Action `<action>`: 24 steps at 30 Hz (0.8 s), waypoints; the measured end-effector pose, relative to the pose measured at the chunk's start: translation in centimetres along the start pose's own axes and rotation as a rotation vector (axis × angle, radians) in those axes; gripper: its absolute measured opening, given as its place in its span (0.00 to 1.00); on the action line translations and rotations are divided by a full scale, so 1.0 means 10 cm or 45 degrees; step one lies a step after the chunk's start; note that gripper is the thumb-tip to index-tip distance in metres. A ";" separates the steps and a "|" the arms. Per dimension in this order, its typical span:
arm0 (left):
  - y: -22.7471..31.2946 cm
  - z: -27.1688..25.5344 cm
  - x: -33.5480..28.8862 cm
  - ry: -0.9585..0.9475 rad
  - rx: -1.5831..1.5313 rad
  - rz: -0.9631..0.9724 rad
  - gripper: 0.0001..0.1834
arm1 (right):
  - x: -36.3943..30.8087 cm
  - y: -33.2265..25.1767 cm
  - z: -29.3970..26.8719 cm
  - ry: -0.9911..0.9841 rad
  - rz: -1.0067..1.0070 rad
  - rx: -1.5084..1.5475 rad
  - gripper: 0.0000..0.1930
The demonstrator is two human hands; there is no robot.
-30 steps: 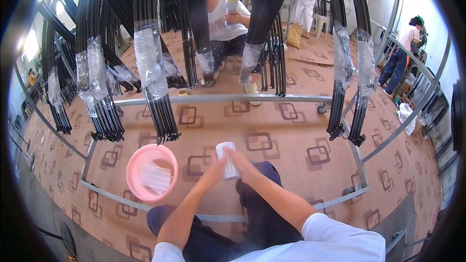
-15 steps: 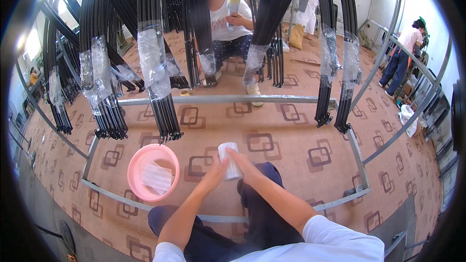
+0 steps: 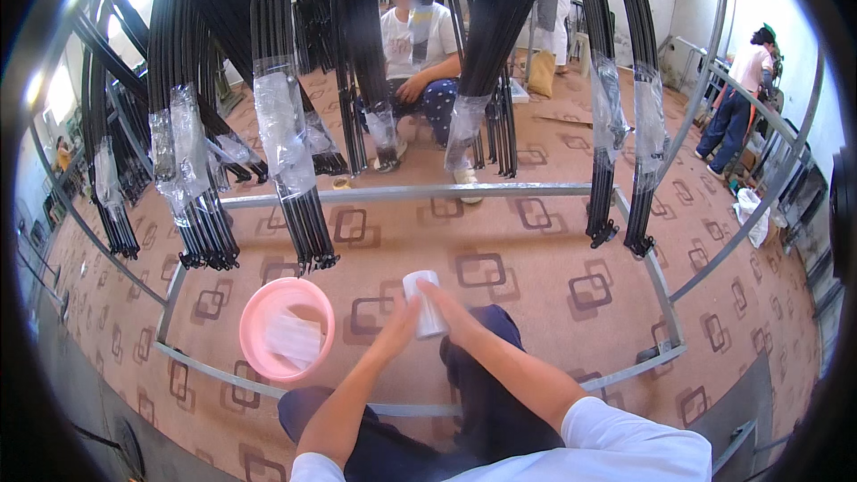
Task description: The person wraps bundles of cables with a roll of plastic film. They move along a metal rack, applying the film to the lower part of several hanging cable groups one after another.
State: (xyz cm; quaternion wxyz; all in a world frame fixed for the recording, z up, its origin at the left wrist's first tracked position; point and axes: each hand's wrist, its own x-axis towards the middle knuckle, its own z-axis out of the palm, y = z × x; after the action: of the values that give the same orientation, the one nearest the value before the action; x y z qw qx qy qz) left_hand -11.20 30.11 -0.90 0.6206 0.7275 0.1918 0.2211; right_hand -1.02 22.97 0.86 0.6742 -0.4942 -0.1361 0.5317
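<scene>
A whitish, translucent roll (image 3: 429, 305), which looks like plastic film, is held between my two hands above my knees. My left hand (image 3: 398, 330) presses on its left side, and my right hand (image 3: 453, 314) grips it from the right with the fingers near its upper end. Motion blurs the left fingers a little. To the left of my hands, a pink tub (image 3: 245, 332) stands on the floor with white sheets or a folded pack (image 3: 293, 337) inside.
Bundles of black rods (image 3: 295, 214) with clear film around their lower parts hang ahead over a metal floor frame (image 3: 411, 191). A person (image 3: 420, 54) sits beyond them; another person (image 3: 741, 98) stands far right. A small tape roll (image 3: 341, 184) lies near the frame.
My hands still hold the roll in nearly the same place. The view has shifted slightly, so the surroundings sit lower. The seated person's hand has dropped from a wrapped bundle toward the lap.
</scene>
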 end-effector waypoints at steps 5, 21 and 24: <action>0.01 0.04 0.05 -0.032 -0.595 -0.414 0.30 | -0.03 -0.08 0.02 -0.055 -0.018 0.244 0.24; 0.32 -0.07 0.07 -0.016 -0.740 -0.473 0.27 | 0.00 -0.19 0.10 -0.388 -0.012 0.415 0.25; 0.26 -0.10 0.08 -0.087 -0.806 -0.448 0.26 | 0.00 -0.19 0.11 -0.460 -0.016 0.434 0.25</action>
State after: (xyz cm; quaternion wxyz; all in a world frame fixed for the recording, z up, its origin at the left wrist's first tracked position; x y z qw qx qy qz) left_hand -11.12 30.98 1.84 0.8496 0.4622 0.2153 0.1349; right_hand -0.68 23.61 2.90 0.7158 -0.2695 -0.1660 0.6225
